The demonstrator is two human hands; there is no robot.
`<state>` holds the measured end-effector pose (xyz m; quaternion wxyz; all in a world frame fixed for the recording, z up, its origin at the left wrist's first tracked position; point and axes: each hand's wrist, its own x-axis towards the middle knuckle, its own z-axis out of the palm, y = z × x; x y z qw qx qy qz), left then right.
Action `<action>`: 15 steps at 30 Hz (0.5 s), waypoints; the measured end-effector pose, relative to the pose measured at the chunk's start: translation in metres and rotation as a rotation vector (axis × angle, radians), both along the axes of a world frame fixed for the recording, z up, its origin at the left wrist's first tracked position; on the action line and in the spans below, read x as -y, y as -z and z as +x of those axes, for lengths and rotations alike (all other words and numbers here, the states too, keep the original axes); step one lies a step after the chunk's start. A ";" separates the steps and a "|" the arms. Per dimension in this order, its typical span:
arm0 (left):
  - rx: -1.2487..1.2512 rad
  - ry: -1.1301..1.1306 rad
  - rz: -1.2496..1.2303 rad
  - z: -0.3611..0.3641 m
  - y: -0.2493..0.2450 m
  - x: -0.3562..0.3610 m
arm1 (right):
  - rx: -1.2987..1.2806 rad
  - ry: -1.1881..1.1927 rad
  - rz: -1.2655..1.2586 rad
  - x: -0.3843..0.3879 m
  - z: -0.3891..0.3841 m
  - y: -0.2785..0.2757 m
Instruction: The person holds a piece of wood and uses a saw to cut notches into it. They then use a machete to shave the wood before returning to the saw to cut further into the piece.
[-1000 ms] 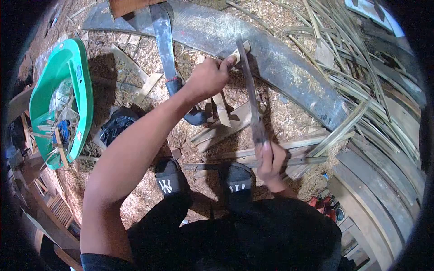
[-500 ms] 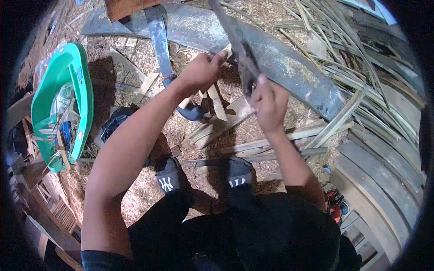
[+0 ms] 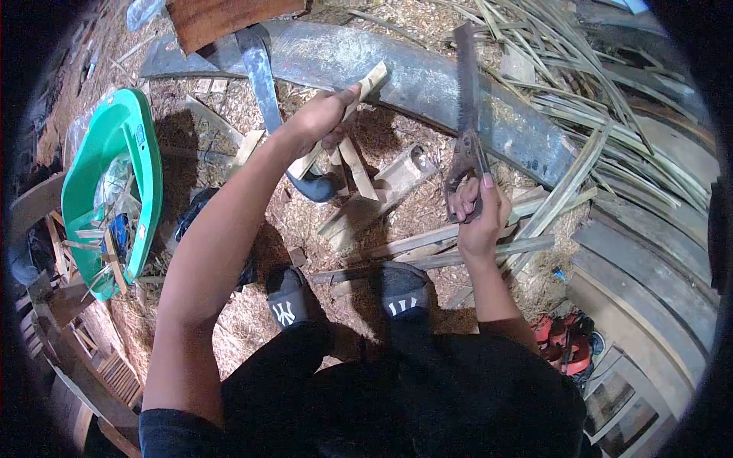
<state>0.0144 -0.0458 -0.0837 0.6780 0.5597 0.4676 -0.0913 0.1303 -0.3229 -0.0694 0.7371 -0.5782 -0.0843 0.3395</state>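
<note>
Clenching left fingers (image 3: 328,137) around a pale bamboo slat (image 3: 365,82), with the left hand (image 3: 317,118) holding it slanted above the floor (image 3: 252,320). Pointing its upper end toward the floor's far edge and letting its lower end stick out below the fist. Closing right fingers (image 3: 467,202) tight on the handle of a hand saw (image 3: 466,91), with the right hand (image 3: 477,217) holding the blade upright and angled away toward the far edge. Holding the saw to the right of the slat, apart from it and not touching it.

Squatting over wood shavings and chips covering the floor all around. Facing a long curved dark sheet (image 3: 382,65) lying across the far part of the floor, behind both the slat and the saw blade. Looking past it at a heap of thin bamboo strips (image 3: 603,99) filling the far right corner. Noting a green basin (image 3: 145,153) near the left edge, holding scraps and short sticks. Noting a machete (image 3: 259,72) lying between the basin and the left hand, its blade reaching toward the far edge and its handle just below the fist. Noting a split bamboo piece (image 3: 393,183) on the shavings between the two hands, with longer slats crossing beneath the right hand. Planting two black shoes (image 3: 286,301) side by side near those slats. Noting a red tool (image 3: 565,343) near the right edge, partly hidden by dark clothing.
</note>
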 end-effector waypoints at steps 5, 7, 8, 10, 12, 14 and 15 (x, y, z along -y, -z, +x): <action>0.031 0.029 -0.115 -0.003 -0.002 -0.004 | 0.054 -0.106 -0.100 0.008 -0.004 -0.002; 0.041 0.029 -0.134 -0.001 -0.005 -0.003 | 0.223 -0.156 -0.215 0.011 -0.006 -0.002; 0.021 0.021 -0.124 -0.001 -0.007 -0.003 | 0.286 -0.213 -0.297 0.015 -0.004 -0.005; 0.001 0.016 -0.115 -0.001 -0.007 0.000 | 0.300 -0.217 -0.294 0.015 -0.008 -0.007; 0.038 0.006 -0.137 -0.002 -0.006 0.001 | 0.314 -0.220 -0.290 0.015 -0.009 -0.010; 0.039 -0.004 -0.180 -0.002 -0.003 -0.002 | 0.312 -0.289 -0.313 0.017 -0.009 -0.015; 0.038 -0.012 -0.223 -0.002 -0.002 -0.003 | 0.310 -0.320 -0.323 0.019 -0.010 -0.016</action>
